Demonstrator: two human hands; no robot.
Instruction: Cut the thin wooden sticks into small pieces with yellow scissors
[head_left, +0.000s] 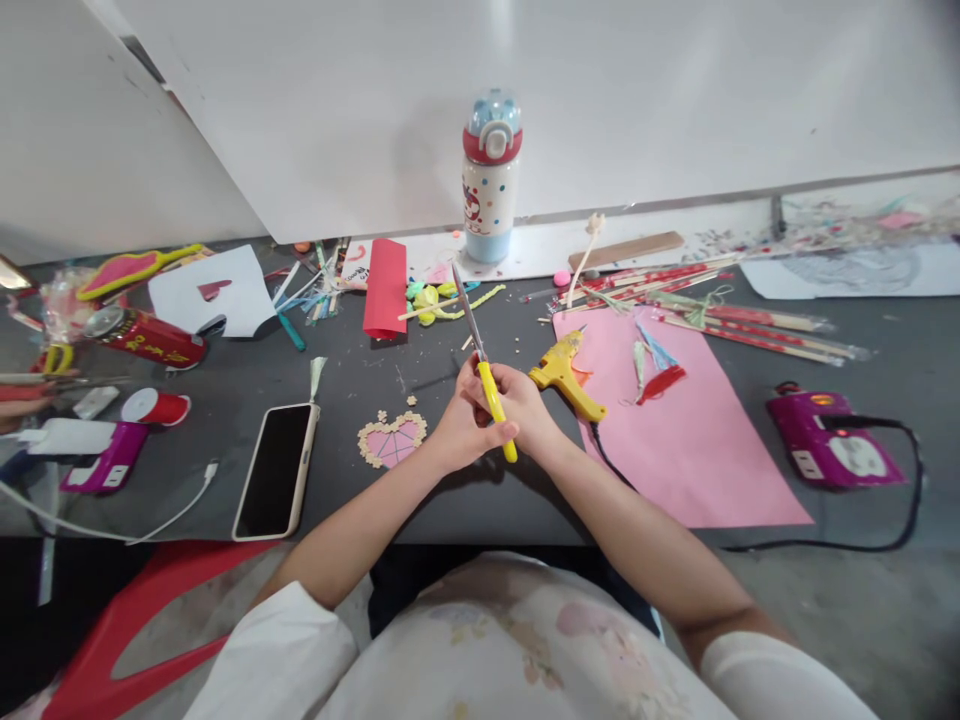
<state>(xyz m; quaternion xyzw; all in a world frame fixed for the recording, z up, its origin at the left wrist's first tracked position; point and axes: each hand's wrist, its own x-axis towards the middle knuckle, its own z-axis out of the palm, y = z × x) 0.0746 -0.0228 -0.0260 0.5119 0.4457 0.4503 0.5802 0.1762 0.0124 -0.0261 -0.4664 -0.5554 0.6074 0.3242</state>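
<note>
Both my hands meet over the middle of the dark table. My right hand (525, 405) is closed around the yellow handles of a pair of scissors (480, 365), whose metal blades point up and away. My left hand (463, 425) is pinched shut right beside the blades; what it holds is too small to make out. Just left of my hands lies a pink heart (391, 440) edged with small pale pieces. A yellow glue gun (564, 375) lies just right of my hands, on the edge of a pink paper sheet (697, 440).
A phone (274, 470) lies at the front left with a white cable. A folded red paper (385, 288), a dotted bottle (490, 180), red-patterned sticks (720, 310), a red can (146, 337) and a purple device (829, 445) with a black cord surround the work spot.
</note>
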